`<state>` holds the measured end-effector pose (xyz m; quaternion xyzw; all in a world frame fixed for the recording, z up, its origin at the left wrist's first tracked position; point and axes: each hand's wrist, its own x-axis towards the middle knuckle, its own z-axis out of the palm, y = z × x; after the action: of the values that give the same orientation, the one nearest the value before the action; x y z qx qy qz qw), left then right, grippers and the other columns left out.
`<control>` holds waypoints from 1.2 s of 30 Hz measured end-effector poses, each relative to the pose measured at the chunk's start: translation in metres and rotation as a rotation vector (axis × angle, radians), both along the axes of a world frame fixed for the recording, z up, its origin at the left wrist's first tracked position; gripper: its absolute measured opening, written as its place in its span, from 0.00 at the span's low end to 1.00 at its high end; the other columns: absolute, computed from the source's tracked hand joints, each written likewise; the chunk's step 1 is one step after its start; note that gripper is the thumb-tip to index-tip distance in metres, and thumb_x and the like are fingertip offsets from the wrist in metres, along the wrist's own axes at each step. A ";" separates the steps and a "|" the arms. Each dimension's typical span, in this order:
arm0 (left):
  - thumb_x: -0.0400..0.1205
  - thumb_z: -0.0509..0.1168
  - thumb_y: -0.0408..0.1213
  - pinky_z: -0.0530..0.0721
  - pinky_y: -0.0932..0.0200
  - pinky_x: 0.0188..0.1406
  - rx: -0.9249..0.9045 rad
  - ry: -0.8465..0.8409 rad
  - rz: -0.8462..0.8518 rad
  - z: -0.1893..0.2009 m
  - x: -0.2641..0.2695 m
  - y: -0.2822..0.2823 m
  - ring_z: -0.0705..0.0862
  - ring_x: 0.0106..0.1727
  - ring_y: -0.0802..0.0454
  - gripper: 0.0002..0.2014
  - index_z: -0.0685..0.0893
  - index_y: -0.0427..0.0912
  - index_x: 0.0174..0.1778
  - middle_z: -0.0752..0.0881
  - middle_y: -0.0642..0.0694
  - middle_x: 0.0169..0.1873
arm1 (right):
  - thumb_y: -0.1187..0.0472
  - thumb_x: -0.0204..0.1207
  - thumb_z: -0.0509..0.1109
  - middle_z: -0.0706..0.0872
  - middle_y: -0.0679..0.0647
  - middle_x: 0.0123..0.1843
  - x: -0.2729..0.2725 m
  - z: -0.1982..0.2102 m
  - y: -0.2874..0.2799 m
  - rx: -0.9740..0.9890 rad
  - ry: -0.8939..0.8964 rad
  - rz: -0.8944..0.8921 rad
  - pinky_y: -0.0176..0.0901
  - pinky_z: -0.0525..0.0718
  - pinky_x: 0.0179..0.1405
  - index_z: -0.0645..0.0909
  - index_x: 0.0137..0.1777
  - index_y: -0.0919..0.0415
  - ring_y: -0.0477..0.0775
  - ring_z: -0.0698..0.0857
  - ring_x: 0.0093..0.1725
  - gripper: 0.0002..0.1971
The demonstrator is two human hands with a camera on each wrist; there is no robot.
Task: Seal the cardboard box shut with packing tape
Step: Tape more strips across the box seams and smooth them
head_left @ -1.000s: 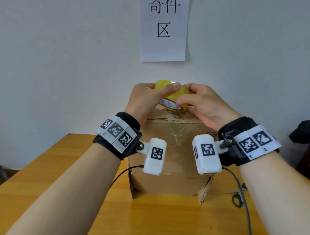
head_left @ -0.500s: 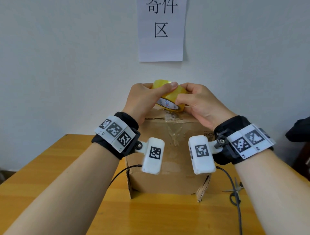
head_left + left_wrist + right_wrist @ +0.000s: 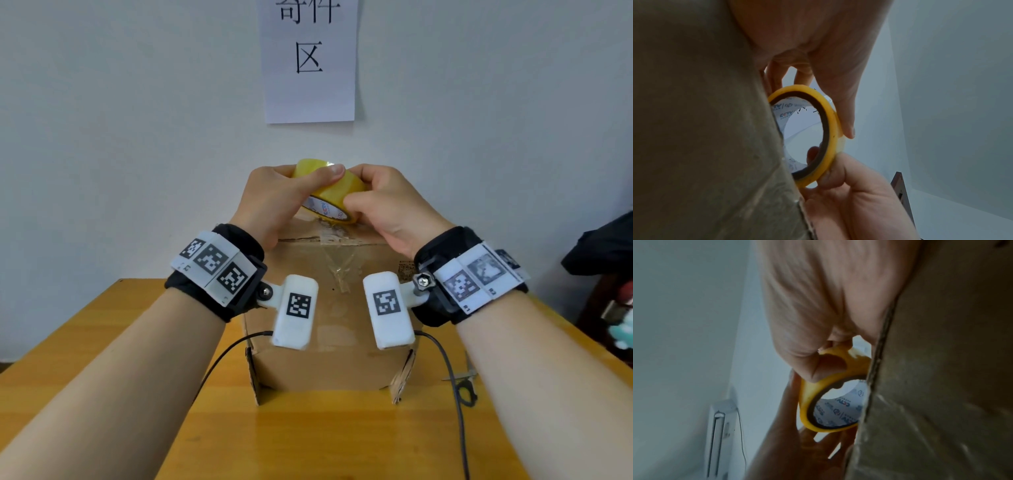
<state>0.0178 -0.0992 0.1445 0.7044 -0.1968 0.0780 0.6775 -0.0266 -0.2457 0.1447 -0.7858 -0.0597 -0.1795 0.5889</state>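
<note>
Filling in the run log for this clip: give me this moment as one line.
phase: tape handling | left hand: holds tape roll | right hand: holds tape roll | roll: above cardboard box top | scissors: on table, untouched

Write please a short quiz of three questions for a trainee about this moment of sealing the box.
1. True or false: both hands grip the tape roll.
2. Where is the roll? A. flat on the wooden table B. over the top of the cardboard box C. hung on the wall
3. What tool lies on the table to the right of the box?

Key
1. True: the left hand and the right hand both curl round it.
2. B
3. The scissors, partly hidden by the right forearm.
</note>
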 end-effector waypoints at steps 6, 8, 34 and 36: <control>0.71 0.79 0.55 0.79 0.74 0.27 0.004 0.028 -0.010 0.001 0.001 0.002 0.87 0.32 0.73 0.17 0.91 0.48 0.47 0.93 0.55 0.40 | 0.71 0.76 0.65 0.82 0.66 0.52 0.001 0.005 -0.006 0.209 0.030 0.118 0.63 0.85 0.62 0.82 0.52 0.66 0.71 0.86 0.56 0.08; 0.71 0.78 0.56 0.79 0.72 0.31 -0.008 0.038 -0.009 0.001 0.001 0.003 0.87 0.33 0.72 0.18 0.91 0.48 0.49 0.93 0.55 0.41 | 0.67 0.78 0.69 0.86 0.64 0.53 0.000 0.004 -0.005 0.237 0.022 0.102 0.66 0.84 0.66 0.84 0.53 0.66 0.72 0.86 0.62 0.07; 0.71 0.76 0.61 0.79 0.68 0.39 -0.049 -0.120 0.035 -0.008 -0.003 0.004 0.90 0.54 0.57 0.29 0.82 0.59 0.68 0.90 0.51 0.55 | 0.70 0.80 0.70 0.90 0.67 0.50 -0.009 0.002 -0.004 0.269 -0.041 0.160 0.62 0.90 0.55 0.86 0.55 0.65 0.66 0.90 0.47 0.07; 0.72 0.76 0.59 0.78 0.71 0.36 -0.067 -0.130 0.037 -0.007 -0.004 0.005 0.89 0.54 0.57 0.28 0.82 0.59 0.68 0.89 0.50 0.55 | 0.72 0.80 0.67 0.89 0.67 0.48 -0.009 0.002 -0.004 0.265 -0.034 0.171 0.63 0.90 0.56 0.86 0.53 0.66 0.66 0.89 0.47 0.07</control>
<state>0.0139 -0.0940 0.1373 0.6782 -0.2248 0.1427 0.6849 -0.0357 -0.2495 0.1467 -0.6900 -0.1122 -0.1482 0.6996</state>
